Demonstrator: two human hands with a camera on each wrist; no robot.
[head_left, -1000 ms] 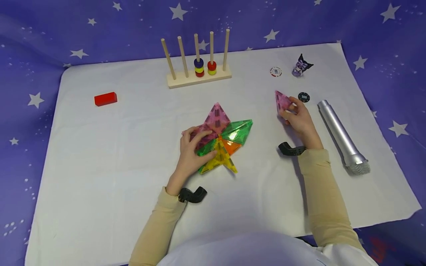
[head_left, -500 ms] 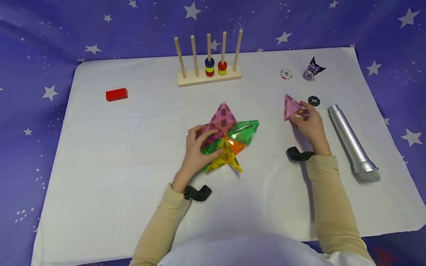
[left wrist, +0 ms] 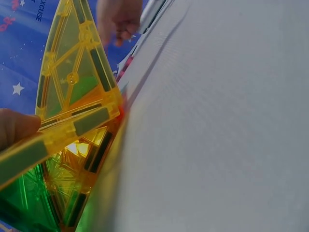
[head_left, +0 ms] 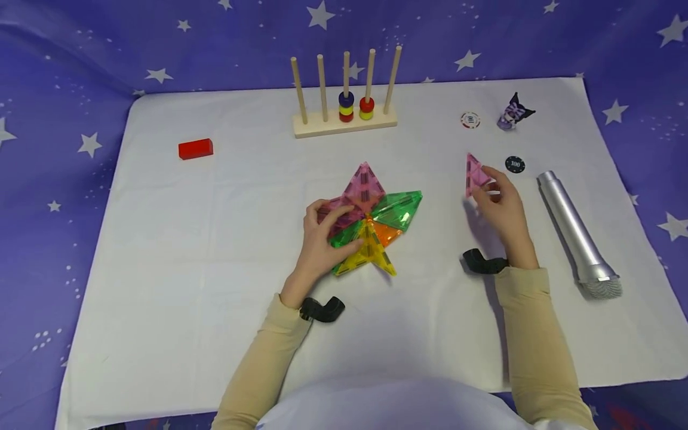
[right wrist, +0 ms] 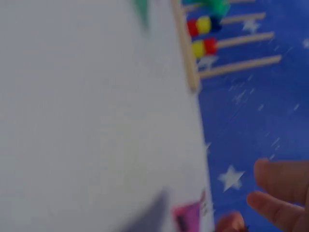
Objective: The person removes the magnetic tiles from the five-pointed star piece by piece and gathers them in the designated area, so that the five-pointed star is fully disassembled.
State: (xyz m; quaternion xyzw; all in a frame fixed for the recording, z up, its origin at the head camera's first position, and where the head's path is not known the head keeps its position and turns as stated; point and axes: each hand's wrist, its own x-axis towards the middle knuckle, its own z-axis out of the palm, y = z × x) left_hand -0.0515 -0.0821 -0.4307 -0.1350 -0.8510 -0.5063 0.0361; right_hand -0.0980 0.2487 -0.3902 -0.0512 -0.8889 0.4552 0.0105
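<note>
A star-shaped build of see-through magnetic tiles point(head_left: 396, 209) in pink, green, orange and yellow lies mid-table. My left hand point(head_left: 322, 242) grips its left side, fingers bent over the pink part and thumb on a yellow tile point(head_left: 369, 246). In the left wrist view, yellow tiles point(left wrist: 72, 72) tilt up from the build beside the thumb. To the right, my right hand point(head_left: 502, 206) pinches a pink triangular magnetic tile point(head_left: 474, 174) between thumb and fingers, over the cloth with a shadow below. Only a corner of this pink tile point(right wrist: 188, 216) shows in the right wrist view.
A wooden peg stand point(head_left: 346, 124) with coloured beads stands at the back. A red block point(head_left: 196, 149) lies to the left. At right are a white chip point(head_left: 470, 120), a black chip point(head_left: 515, 164), a small figurine point(head_left: 513, 113) and a silver microphone point(head_left: 577, 230).
The head view has shifted, so everything appears further right. My right hand has drawn slightly nearer the body, and the pink tile has turned in its fingers. My left hand stays on the star.
</note>
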